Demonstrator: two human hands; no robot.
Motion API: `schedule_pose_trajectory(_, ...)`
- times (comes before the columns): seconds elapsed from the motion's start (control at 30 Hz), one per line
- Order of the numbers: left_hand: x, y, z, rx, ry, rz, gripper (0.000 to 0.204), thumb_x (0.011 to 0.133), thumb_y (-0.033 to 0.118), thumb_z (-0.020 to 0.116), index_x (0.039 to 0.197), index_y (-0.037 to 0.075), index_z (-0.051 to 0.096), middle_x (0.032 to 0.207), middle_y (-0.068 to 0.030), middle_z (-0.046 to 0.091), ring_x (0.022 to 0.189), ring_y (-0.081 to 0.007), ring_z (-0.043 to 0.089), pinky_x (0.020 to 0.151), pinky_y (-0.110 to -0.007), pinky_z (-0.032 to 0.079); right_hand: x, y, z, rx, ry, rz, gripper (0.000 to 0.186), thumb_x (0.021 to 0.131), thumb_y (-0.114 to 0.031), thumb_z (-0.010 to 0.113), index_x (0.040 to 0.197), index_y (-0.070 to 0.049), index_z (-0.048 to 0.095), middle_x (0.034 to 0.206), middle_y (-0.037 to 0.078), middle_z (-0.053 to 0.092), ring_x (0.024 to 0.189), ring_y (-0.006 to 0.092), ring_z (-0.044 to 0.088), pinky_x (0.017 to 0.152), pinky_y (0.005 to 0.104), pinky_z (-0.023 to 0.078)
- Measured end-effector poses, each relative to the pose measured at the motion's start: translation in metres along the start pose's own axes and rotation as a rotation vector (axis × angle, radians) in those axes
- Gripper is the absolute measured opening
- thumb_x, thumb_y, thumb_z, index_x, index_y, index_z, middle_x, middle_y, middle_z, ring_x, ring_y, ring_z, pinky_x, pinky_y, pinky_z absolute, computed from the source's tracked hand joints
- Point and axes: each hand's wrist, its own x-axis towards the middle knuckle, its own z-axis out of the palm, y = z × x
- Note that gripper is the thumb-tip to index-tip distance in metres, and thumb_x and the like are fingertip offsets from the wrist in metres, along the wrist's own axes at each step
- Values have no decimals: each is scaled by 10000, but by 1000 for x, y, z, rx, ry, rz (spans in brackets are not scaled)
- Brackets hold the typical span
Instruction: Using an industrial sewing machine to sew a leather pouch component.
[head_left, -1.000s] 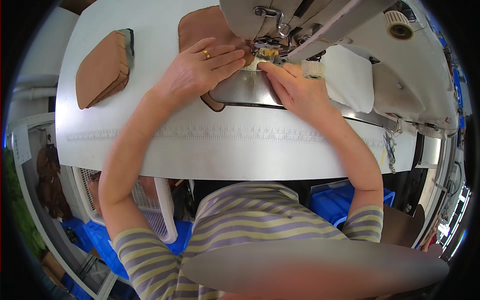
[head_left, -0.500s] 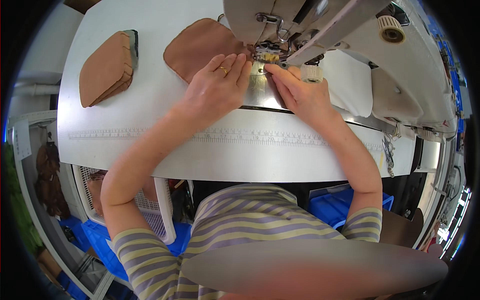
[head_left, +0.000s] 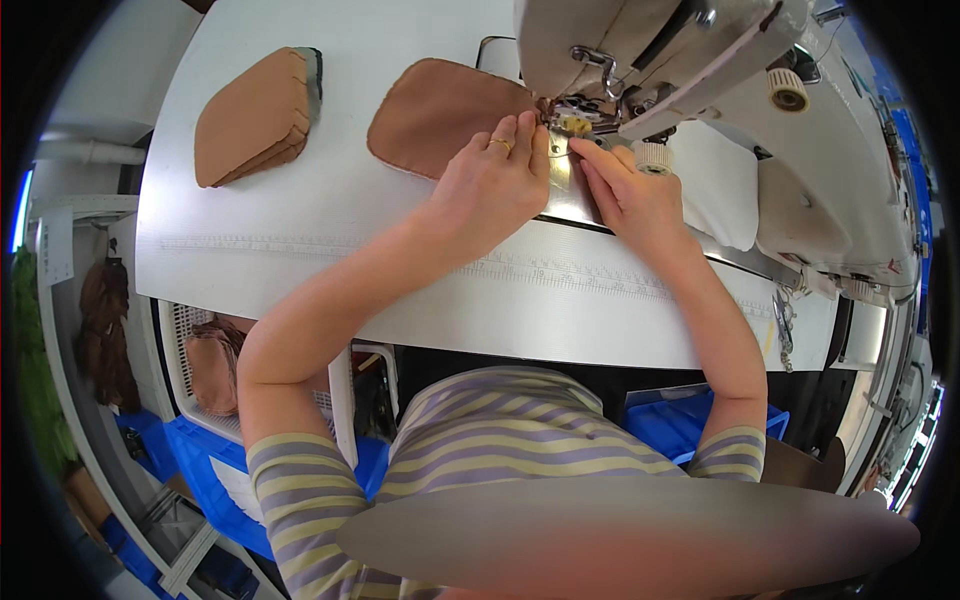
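My left hand (head_left: 490, 185), wearing a ring, lies flat with fingers extended over the near right edge of a rounded brown fabric piece (head_left: 445, 110). The fabric's right end meets the presser foot (head_left: 572, 122) of a sewing machine (head_left: 690, 60), where its edge is partly hidden by my fingers. My right hand (head_left: 640, 195) is beside the metal needle plate (head_left: 572, 190), its index finger stretched toward the presser foot. Its thumb sits just below that finger, with the other fingers bent. No object shows in this hand.
A stack of brown fabric pieces (head_left: 250, 120) lies on the white table (head_left: 310, 215) at left. Small scissors (head_left: 783, 330) are at the table's right end. Below the left edge, a white basket (head_left: 345, 400) holds brown pieces; a blue bin (head_left: 665, 425) is under the right side.
The whole view has shifted. Against the machine, the fabric has turned slightly, its left end coming nearer to me. My left hand stays on it, and my right hand remains by the presser foot.
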Motion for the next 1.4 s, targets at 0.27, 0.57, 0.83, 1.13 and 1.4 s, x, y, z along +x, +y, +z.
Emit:
schedule_pose_trajectory(0.27,11,-20,-12,-494,-447,-409,260,841,100,595,1085,25,644,1118,-96,681,1104,-240,622,856,-361,529,0,-2,-3,-62,-48,24,246,864,-105,634,1103,-163,646,749,71,640,647,268,619,567,370,487)
schedule_pose_trajectory(0.57,1,-37,23,-405,87,-369,253,903,133,571,1137,48,614,1211,-71,631,1192,-254,553,1027,-528,373,-1,2,-5,-33,3,-15,213,855,-97,654,1060,-153,664,727,67,627,626,256,609,556,354,481)
schedule_pose_trajectory(0.83,3,-39,22,-350,65,-296,241,888,159,611,1095,36,622,1189,-74,643,1178,-228,567,1026,-482,377,-7,4,-1,-8,17,13,216,842,-84,661,1053,-128,676,747,67,619,622,257,600,562,356,482)
schedule_pose_trajectory(1.13,2,-27,32,-286,-156,-328,571,949,443,503,1361,50,465,1441,-107,435,1370,-316,354,1030,-529,303,-6,7,0,-106,-40,26,190,897,-142,608,1075,-143,674,761,79,646,613,242,619,568,357,490)
schedule_pose_trajectory(1.4,-63,-48,-2,-303,-188,-331,600,958,472,487,1454,155,370,1537,-98,305,1397,-320,313,1062,-565,275,-3,9,-2,155,-23,6,211,902,-92,619,1102,-85,687,756,94,634,652,185,619,598,284,474)
